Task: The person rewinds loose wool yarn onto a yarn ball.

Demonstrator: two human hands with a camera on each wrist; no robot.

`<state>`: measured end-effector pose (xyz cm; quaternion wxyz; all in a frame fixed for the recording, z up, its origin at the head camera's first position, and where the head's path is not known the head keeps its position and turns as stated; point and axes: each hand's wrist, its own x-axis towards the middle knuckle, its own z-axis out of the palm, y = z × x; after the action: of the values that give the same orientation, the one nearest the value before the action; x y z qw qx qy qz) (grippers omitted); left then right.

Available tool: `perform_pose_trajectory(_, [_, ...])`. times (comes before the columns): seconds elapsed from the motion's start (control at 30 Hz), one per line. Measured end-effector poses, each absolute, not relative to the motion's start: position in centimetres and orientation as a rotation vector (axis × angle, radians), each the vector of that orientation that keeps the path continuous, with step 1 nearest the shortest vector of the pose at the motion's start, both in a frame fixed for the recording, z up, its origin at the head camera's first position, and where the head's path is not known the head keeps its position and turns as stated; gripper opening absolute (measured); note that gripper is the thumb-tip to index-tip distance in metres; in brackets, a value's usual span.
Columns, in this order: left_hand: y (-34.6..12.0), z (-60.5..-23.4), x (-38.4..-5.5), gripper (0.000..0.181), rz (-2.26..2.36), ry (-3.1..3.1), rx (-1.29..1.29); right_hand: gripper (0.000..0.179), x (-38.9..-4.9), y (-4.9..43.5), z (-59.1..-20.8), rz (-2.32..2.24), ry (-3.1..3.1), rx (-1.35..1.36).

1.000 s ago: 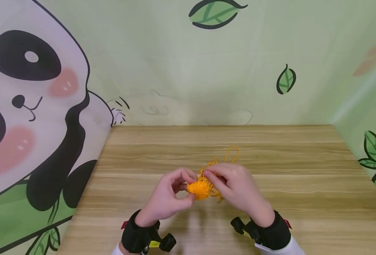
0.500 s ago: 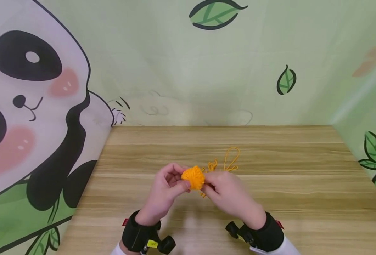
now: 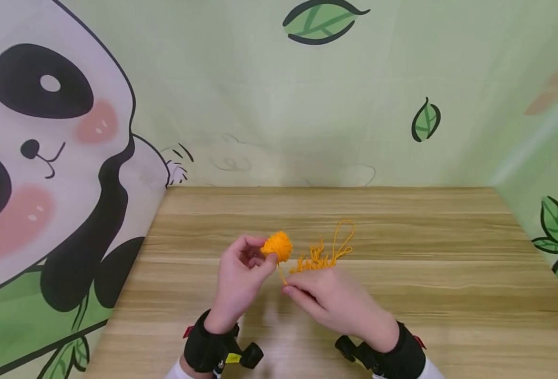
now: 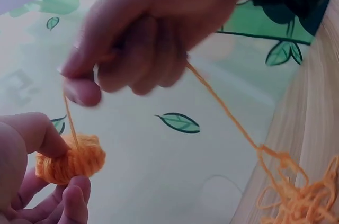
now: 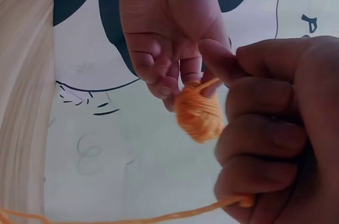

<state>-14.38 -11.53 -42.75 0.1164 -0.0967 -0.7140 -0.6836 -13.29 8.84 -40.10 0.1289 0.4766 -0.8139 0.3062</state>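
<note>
The orange ball of yarn (image 3: 277, 247) is held up over the bench (image 3: 449, 263), left of centre, grasped between the thumb and fingers of the left hand (image 3: 239, 276). The right hand (image 3: 337, 300), nearer and to the right, pinches a strand (image 4: 70, 118) coming off the ball between thumb and forefinger; its other fingers are curled, and the yarn passes through them and runs on to a loose tangle (image 3: 317, 259). That tangle lies on the bench just beyond the right hand, a long loop (image 3: 337, 231) stretching away on its far side. As for progress, the ball looks compact and well wrapped, so I'd judge much of the winding done; the tangle and loop, along with the strand between the hands, appear left to wind on
</note>
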Motion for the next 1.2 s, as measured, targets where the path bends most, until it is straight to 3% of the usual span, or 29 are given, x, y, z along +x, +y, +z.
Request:
perform_pose_trajectory(0.23, [-11.2,-43.5,-14.4,0.026,-1.826,-2.201,-0.51,0.007,-13.6,9.6,-39.9,1.034,-2.196,1.234])
perform_pose_trajectory(0.53, [-10.8,-42.9,-13.6,0.022,-1.775,-2.17,-0.939,0.012,-14.4,10.5,-39.5,0.999,-2.097,1.033])
perform_pose_trajectory(0.8, [-10.6,-41.7,-13.0,0.032,-1.803,-2.158,-0.983,0.01,-14.6,11.0,-39.5,1.056,-2.24,0.989])
perform_pose_trajectory(1.2, [-11.4,-42.2,-13.1,0.025,-2.08,-1.966,-0.982,0.015,-15.2,10.8,-40.6,1.085,-2.514,0.989])
